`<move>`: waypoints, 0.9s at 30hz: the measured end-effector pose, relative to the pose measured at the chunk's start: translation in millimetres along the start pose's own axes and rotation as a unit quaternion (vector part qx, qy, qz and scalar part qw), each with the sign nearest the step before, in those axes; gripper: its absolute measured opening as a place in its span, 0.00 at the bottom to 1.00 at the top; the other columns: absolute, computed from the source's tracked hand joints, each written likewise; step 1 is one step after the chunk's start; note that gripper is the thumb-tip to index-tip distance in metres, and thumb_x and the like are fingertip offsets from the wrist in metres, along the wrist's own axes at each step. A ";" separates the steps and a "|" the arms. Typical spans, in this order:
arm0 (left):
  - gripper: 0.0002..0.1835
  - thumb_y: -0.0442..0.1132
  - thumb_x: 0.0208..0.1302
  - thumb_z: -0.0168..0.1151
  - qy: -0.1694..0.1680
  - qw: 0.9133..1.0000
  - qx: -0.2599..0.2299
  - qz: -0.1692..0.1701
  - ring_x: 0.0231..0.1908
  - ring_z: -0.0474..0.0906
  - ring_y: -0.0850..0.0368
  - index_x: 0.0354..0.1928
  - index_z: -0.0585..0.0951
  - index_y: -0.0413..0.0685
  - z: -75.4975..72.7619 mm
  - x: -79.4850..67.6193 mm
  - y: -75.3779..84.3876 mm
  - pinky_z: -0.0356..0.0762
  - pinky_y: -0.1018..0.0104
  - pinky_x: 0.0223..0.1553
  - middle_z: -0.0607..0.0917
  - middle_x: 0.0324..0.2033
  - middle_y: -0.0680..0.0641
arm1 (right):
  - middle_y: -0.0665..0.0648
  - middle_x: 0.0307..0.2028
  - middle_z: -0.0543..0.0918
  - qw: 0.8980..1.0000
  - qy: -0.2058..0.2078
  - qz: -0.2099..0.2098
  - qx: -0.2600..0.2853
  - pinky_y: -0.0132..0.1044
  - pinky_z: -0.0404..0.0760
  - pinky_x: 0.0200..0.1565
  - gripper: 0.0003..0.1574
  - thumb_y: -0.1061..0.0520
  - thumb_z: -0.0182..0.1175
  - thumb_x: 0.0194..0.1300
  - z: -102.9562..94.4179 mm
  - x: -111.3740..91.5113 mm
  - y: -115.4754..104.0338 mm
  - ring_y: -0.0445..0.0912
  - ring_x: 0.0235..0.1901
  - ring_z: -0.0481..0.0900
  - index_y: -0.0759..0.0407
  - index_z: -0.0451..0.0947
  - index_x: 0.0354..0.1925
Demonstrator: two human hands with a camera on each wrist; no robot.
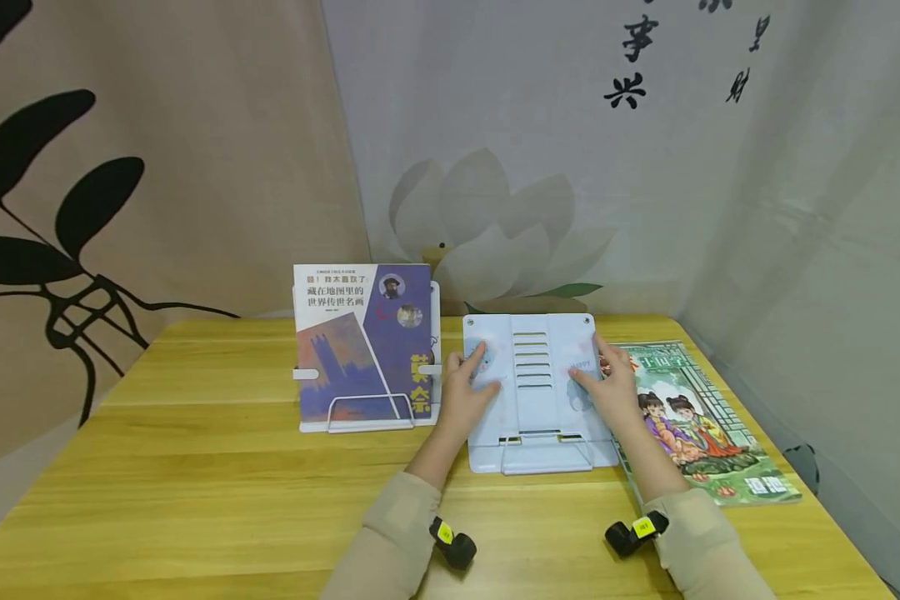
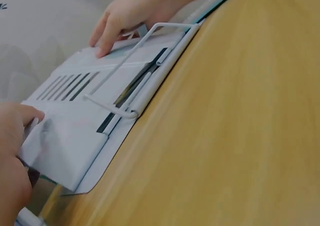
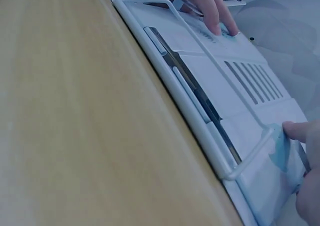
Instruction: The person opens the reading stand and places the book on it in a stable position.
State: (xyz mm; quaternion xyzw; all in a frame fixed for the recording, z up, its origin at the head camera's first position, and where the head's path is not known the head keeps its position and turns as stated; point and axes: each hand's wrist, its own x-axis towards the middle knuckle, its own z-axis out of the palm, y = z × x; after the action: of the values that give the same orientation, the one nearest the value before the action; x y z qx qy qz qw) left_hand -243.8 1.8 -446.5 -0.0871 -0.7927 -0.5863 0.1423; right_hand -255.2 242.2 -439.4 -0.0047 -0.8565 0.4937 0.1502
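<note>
A white book stand (image 1: 491, 417) with slots down its middle leans back on the table, its wire page holder (image 1: 547, 472) at the bottom front. My left hand (image 1: 461, 400) grips its left side, with the thumb on the front panel. On the opposite side my right hand (image 1: 617, 392) holds the edge, thumb also lying on the front. Both wrist views show the stand close up, its lower lip on the table; the fingers behind the panel are partly hidden.
To the left, a purple and white book (image 1: 363, 350) stands propped on another white stand (image 1: 371, 427). A green illustrated magazine (image 1: 708, 433) lies flat at the right, partly behind my right arm. A printed curtain (image 1: 495, 125) hangs behind the wooden table (image 1: 217, 467).
</note>
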 end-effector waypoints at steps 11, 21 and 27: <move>0.32 0.25 0.60 0.62 -0.023 0.998 0.016 0.061 0.27 0.64 0.58 0.67 0.70 0.49 -24.6 -6.6 10.6 0.68 0.71 0.26 0.73 0.40 0.48 | 0.65 0.49 0.64 0.998 0.018 -0.051 0.014 0.39 0.66 0.41 0.51 0.62 0.70 0.56 -4.5 -1.6 -12.0 0.50 0.44 0.63 0.53 0.57 0.73; 0.33 0.21 0.58 0.61 -0.028 0.988 0.011 0.148 0.27 0.67 0.60 0.66 0.71 0.47 -43.6 -16.8 19.4 0.70 0.72 0.26 0.78 0.40 0.49 | 0.66 0.51 0.63 0.993 0.040 -0.105 0.037 0.51 0.63 0.53 0.51 0.67 0.70 0.53 -4.7 -3.4 -20.3 0.51 0.48 0.63 0.53 0.60 0.71; 0.35 0.21 0.56 0.64 -0.044 0.980 0.024 0.194 0.28 0.71 0.60 0.66 0.71 0.46 -51.9 -26.3 27.1 0.76 0.70 0.30 0.78 0.35 0.48 | 0.68 0.51 0.64 0.988 0.046 -0.139 0.036 0.56 0.62 0.51 0.49 0.65 0.70 0.54 -4.7 -4.4 -27.0 0.59 0.50 0.63 0.54 0.62 0.71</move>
State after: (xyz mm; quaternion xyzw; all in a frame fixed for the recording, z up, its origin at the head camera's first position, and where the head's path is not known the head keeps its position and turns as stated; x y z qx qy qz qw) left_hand -204.3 -38.9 -416.4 -0.2610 -0.7802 -0.5240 0.2205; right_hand -246.0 231.7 -415.5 0.0975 -0.8224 0.4981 0.2569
